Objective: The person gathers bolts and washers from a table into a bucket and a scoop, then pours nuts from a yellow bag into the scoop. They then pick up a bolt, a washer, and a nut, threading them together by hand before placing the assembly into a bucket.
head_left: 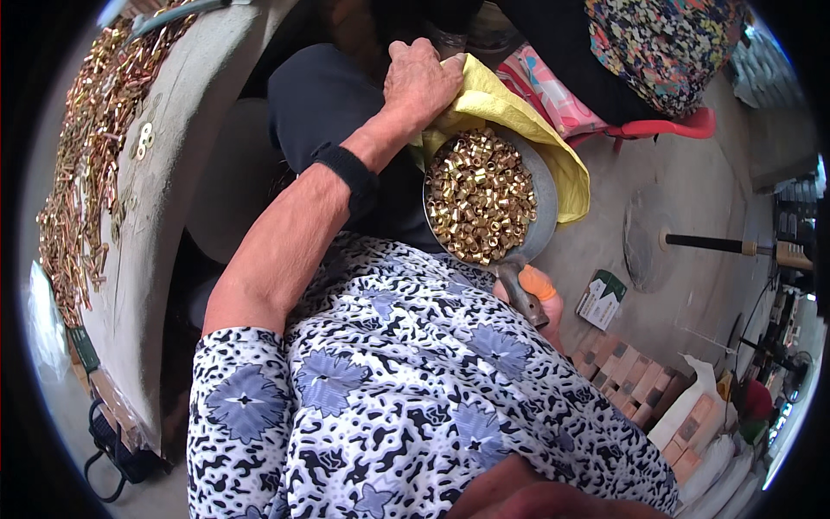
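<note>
My left hand (pixel 423 84), with a black band on its wrist, is closed on the edge of a yellow woven sack (pixel 566 177). The sack's mouth lies around the far and right sides of a round grey metal pan (pixel 543 195). Many small brass-coloured fittings (pixel 481 197) fill the pan, heaped toward its left side. At the pan's near edge my right hand (pixel 550 304), with an orange cover on one finger, grips a short, worn metal handle (pixel 524 296) that appears to join the pan. Part of that hand is hidden behind the handle and my patterned shirt.
A pale worktop (pixel 186 112) on the left bears a long heap of brass-coloured parts (pixel 82 164). Beyond the sack sit a red plastic stool (pixel 666 127) and a person in patterned clothing (pixel 670 52). A stand with a round base (pixel 650 238) and stacked blocks (pixel 627 372) are at right.
</note>
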`<state>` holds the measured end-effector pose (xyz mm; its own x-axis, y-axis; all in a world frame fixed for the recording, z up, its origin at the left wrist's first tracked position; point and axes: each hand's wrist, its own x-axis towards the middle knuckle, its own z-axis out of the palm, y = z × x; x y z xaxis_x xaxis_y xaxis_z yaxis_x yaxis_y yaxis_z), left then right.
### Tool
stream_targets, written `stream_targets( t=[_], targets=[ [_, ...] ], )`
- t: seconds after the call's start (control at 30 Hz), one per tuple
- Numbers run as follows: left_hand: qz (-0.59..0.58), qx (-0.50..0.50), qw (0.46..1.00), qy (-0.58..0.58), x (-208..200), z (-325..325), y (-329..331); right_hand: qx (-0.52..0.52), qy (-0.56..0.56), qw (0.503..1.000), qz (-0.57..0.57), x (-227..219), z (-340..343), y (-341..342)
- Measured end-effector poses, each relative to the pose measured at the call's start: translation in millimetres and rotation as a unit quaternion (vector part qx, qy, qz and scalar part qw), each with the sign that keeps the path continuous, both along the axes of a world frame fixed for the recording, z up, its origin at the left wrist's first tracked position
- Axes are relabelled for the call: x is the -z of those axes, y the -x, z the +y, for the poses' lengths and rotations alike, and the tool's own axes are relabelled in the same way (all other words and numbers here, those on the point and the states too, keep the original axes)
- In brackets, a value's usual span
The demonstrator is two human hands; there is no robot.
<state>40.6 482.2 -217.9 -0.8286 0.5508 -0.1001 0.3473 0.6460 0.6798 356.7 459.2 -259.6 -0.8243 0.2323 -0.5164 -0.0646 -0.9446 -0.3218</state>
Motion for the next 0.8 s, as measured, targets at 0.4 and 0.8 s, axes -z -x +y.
stream_targets(
  t=[0.4, 0.8],
  targets=[
    [-0.437, 0.079, 0.877, -0.184, -7, -67, -38, -0.029, -0.094, 0.994, 0.05, -18, 9, 16],
    [-0.468, -0.106, 0.811, -0.334, -52, -104, -17, -0.164, -0.183, 0.969, 0.002, -50, 45, 61]
  ],
)
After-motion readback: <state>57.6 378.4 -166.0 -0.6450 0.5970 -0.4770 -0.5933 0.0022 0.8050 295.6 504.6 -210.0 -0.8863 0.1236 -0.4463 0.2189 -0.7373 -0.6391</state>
